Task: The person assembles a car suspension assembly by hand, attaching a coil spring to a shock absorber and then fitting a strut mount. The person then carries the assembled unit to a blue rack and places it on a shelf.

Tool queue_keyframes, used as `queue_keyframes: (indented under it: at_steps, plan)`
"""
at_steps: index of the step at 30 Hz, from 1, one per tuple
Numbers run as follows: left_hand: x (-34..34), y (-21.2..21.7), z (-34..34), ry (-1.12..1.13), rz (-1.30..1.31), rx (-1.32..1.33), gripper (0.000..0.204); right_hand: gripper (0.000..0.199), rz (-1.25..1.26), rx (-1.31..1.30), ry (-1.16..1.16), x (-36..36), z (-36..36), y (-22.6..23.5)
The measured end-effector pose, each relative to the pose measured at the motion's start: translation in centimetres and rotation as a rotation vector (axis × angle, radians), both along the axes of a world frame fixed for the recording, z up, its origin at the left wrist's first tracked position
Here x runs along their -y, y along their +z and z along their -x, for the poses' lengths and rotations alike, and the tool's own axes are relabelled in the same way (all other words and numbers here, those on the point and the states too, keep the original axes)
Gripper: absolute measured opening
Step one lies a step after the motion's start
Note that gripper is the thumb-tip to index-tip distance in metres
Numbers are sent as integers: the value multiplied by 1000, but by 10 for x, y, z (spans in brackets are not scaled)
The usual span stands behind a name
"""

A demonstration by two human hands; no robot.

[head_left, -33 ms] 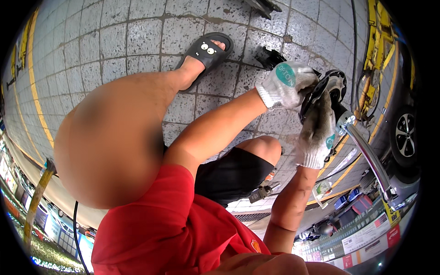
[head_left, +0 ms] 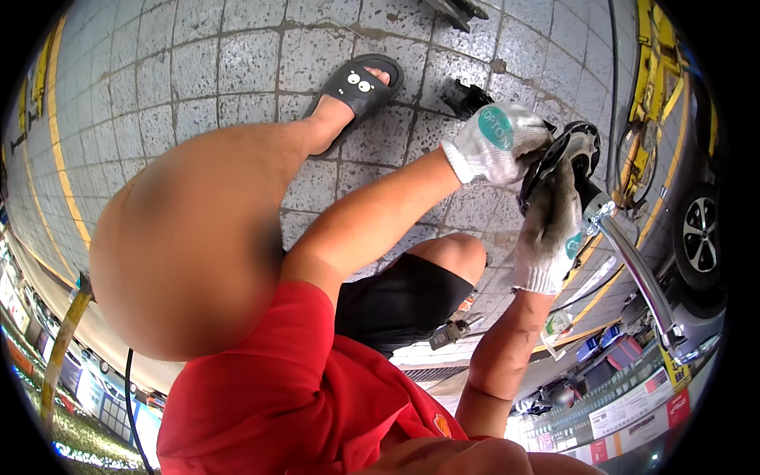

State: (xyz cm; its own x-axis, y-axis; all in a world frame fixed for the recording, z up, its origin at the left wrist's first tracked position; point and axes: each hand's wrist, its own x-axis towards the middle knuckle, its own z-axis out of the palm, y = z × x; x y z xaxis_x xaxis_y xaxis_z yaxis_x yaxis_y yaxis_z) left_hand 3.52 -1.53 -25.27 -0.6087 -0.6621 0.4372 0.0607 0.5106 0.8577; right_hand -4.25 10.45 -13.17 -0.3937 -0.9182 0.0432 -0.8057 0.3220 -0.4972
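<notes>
My left hand (head_left: 503, 144), in a white knitted glove with a green patch, is closed on the near left side of a round black part (head_left: 584, 148) with a curved, shiny rim. My right hand (head_left: 552, 226), in a matching glove darkened with grime, grips the same part from below, its fingers pressed against it. Some fingertips are hidden by the part. Just right of my right hand is a chrome collar (head_left: 599, 210), and a long chrome bar (head_left: 640, 273) runs from it down to the right. I cannot tell what kind of part it is.
A black toothed-looking piece (head_left: 467, 100) lies on the tiled floor beyond my left hand; another dark piece (head_left: 457, 12) lies farther off. Yellow metal equipment (head_left: 645, 95) and a car wheel (head_left: 700, 227) are at the right. A small metal tool (head_left: 449, 335) lies by my knee.
</notes>
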Motion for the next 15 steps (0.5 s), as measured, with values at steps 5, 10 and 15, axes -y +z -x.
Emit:
queue_keyframes:
  at_steps: [5,10,15]
  plan:
    - [20,-8,5,-71,222,7,37,45,-116,124,-56,7,0,17]
    - [21,-18,17,-89,295,-28,43,51,-178,179,-109,4,4,19]
    - [16,-54,28,-39,203,-147,40,54,-198,90,-32,16,2,19]
